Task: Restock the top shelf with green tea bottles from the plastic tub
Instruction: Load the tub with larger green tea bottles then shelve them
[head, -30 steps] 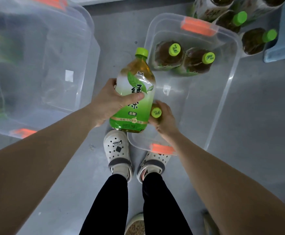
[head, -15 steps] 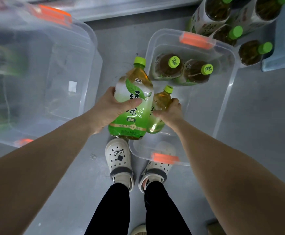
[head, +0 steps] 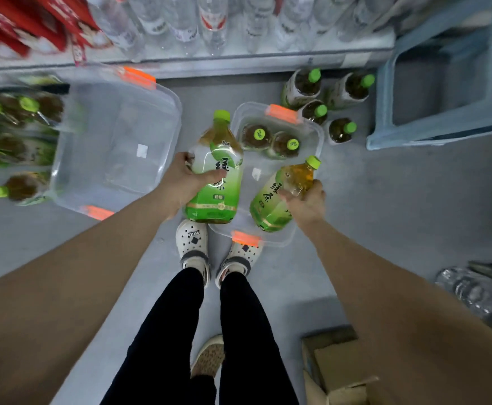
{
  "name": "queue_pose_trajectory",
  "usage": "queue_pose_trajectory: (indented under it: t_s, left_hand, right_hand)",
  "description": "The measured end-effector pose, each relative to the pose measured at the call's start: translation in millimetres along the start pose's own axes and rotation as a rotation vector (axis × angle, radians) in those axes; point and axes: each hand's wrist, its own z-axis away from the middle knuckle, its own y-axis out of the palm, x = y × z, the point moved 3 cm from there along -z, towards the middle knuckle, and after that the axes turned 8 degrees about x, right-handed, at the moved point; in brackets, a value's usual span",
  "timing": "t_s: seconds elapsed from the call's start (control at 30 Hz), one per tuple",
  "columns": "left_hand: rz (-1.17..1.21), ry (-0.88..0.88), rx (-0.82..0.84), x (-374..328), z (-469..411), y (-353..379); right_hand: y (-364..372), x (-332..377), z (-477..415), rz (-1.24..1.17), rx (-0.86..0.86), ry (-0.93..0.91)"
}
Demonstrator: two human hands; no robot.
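Two green tea bottles are held up over the plastic tub (head: 321, 135), one in each grip. The left grip (head: 184, 182) curls round the waist of the left bottle (head: 219, 200), thumb across the label and the cap pointing toward the shelf (head: 238, 58). The right grip (head: 307, 203) closes over the shoulder of the right bottle (head: 269, 207), which tilts with its cap up and to the right. The two bottles are side by side, apart. Two capped bottles (head: 257, 135) stand at the tub's far end. A second clear tub (head: 177, 112) sits on the floor to the left.
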Motion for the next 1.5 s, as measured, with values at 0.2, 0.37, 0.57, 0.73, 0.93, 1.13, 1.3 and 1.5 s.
queue_pose_trajectory:
  t_s: [0.2,0.37,0.57,0.73,0.93,1.13,1.3,1.5]
  left_hand:
    - [0.029,0.148,-0.065,-70.3,117.4,-18.6]
    - [-0.035,0.346,-0.110,-120.1,216.9,-48.1]
    - [-0.090,0.556,-0.251,-162.8,317.1,-91.6]
    - [-0.065,0.741,-0.341,-205.5,392.9,-138.8]
    - [-0.020,0.966,-0.371,-266.1,487.0,-209.1]
    - [0.061,1.180,-0.346,-313.4,581.0,-295.4]
    - [0.012,1.337,-0.342,-342.9,648.1,-359.7]
    - [0.060,1.458,-0.372,-377.9,698.5,-424.1]
  right_hand:
    - [-91.2,72.6,115.5,-0.011,-0.024,-0.162]
    - [-158.6,141.9,207.9,0.089,-0.019,-0.393]
    - [-202.4,223.1,300.2,0.179,-0.080,-0.678]
    - [-221.2,290.6,384.6,0.257,-0.162,-0.952]
    - [-223.4,380.7,499.1,0.309,-0.165,-1.252]
    - [-205.5,471.2,614.6,0.224,-0.221,-1.461]
    - [-189.2,531.2,701.5,0.301,-0.374,-1.601]
    - [-183.2,589.1,778.1,0.230,-0.309,-1.721]
